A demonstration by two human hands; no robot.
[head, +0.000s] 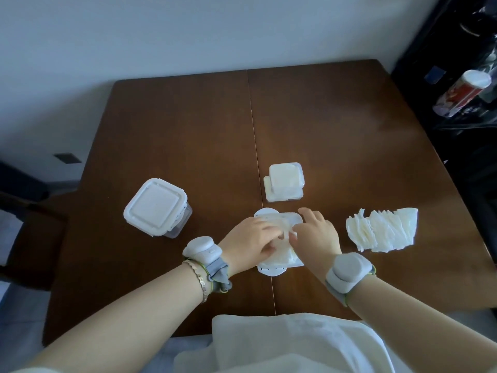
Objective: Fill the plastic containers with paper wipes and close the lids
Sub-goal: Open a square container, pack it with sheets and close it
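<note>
An open clear plastic container (269, 271) with white clip flaps stands on the table in front of me. Paper wipes (283, 258) lie inside it. My left hand (250, 243) rests on the wipes from the left, fingers curled down onto them. My right hand (317, 235) reaches in from the right and pinches the top wipe near the container's middle. A loose fanned pile of paper wipes (382, 228) lies to the right. A closed container (154, 204) with a white lid stands at the left. Another container (285, 181) holding white wipes stands behind the middle one.
The brown wooden table (188, 130) has a seam down its middle. A white cloth (295, 343) lies at the near edge. A dark chair (32, 205) stands left of the table, and a black shelf with a can (462, 92) at the right.
</note>
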